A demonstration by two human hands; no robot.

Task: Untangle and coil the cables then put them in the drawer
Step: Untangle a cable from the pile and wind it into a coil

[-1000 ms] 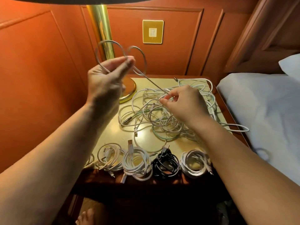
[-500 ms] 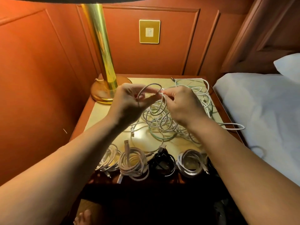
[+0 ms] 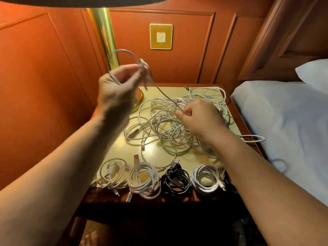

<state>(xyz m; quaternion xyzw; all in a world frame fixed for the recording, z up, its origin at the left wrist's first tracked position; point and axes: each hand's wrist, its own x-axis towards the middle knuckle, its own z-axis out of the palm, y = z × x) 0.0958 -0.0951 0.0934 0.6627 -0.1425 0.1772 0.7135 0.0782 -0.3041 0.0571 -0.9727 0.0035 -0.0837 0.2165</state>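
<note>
My left hand (image 3: 118,89) is raised above the nightstand and grips several loops of a thin grey cable (image 3: 130,55). The cable runs taut, down and right, to my right hand (image 3: 200,118), which pinches it just above a tangled pile of white and pale green cables (image 3: 170,125). Along the front edge of the nightstand (image 3: 124,151) lie coiled cables: a white coil (image 3: 112,173), a second white coil (image 3: 143,180), a black coil (image 3: 175,180) and another white coil (image 3: 206,179). No drawer is visible.
A brass lamp pole (image 3: 104,38) stands at the back left, its base behind my left hand. A wall switch plate (image 3: 161,36) sits on the orange panelled wall. A bed with white sheets (image 3: 287,121) lies right of the nightstand. One cable loop (image 3: 255,138) hangs over the right edge.
Half a second ago both hands met low over the pile. Since then my left hand has lifted up and left with the loops, drawing the cable taut from my right hand.
</note>
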